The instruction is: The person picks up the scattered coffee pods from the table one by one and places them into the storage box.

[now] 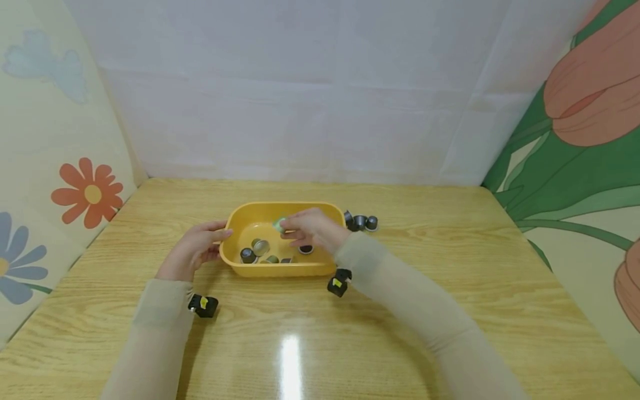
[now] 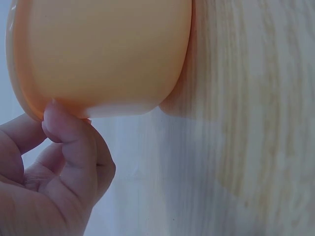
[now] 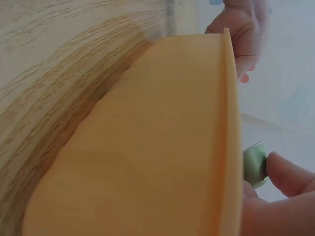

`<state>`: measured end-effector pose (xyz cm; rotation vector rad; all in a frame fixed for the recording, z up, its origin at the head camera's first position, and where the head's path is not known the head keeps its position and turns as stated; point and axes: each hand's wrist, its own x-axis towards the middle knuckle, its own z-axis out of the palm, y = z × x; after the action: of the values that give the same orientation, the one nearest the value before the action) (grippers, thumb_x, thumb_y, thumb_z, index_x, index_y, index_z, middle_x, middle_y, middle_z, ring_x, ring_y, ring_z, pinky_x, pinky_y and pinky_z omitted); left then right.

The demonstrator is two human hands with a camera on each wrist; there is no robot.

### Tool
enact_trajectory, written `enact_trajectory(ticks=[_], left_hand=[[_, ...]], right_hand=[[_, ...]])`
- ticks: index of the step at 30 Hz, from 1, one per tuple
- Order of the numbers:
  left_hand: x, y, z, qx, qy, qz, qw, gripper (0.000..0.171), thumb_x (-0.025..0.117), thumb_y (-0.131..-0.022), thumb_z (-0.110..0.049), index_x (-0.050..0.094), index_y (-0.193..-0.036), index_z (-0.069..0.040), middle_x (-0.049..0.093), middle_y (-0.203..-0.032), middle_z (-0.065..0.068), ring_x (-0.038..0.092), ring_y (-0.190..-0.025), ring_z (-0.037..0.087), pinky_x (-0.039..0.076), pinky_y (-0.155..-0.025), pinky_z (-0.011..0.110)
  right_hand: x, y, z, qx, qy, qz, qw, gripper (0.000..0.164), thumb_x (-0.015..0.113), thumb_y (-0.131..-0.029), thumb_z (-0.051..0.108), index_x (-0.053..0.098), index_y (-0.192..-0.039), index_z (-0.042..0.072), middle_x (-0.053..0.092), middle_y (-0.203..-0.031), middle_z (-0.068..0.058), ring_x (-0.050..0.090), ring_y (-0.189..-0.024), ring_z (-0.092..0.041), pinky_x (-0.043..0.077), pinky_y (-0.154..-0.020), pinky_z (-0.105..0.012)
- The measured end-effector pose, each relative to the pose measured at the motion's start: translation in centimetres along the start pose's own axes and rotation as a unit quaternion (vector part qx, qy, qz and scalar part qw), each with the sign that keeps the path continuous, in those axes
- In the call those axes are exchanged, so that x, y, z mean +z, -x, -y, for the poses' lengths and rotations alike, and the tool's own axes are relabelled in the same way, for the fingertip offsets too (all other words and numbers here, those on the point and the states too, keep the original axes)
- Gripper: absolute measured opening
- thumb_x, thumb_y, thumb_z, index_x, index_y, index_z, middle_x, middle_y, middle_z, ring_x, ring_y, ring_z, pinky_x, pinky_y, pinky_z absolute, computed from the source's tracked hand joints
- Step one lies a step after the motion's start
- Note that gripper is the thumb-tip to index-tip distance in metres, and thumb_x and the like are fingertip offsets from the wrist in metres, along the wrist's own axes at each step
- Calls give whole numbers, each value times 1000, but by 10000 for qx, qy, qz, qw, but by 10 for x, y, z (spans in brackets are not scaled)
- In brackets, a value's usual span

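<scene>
Right hand (image 1: 317,225): thumb and fingers pinching a green capsule (image 1: 278,224) over the basin's interior. Left hand (image 1: 195,244): gripping the rim at the left end of the yellow basin (image 1: 285,270). Inside basin, toward its near side: several loose capsules (image 1: 260,246), dark and greenish. Just beyond basin's right end: small cluster of dark capsules (image 1: 360,223). Under basin: wood-grain table (image 1: 450,233). Behind basin: white sheet (image 1: 320,128).
</scene>
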<state>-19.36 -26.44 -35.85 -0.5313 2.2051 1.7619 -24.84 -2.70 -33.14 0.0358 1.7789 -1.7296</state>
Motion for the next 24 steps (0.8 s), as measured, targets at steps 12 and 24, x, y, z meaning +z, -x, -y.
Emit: enact_trajectory(ticks=[12,24], left_hand=[[0,-1,-1,17,-37,22,10000,61,53,-101,-21,26,-153,-4,45,-128,14,54,-77,12,51,-65,22],[0,-2,0,35,-16,64,10000,61,53,-101,-21,25,-153,-4,46,-126,12,55,-77,11,51,-65,22]], right_hand=[[1,0,-5,28,309,-106,9995,33,62,-95,6,58,-124,-9,62,-122,-21,62,-111,-32,48,-94,-47],[-1,0,-10,103,579,-146,9982,36,65,-94,8,57,-125,-9,61,-125,-19,62,-110,-31,51,-91,-44]])
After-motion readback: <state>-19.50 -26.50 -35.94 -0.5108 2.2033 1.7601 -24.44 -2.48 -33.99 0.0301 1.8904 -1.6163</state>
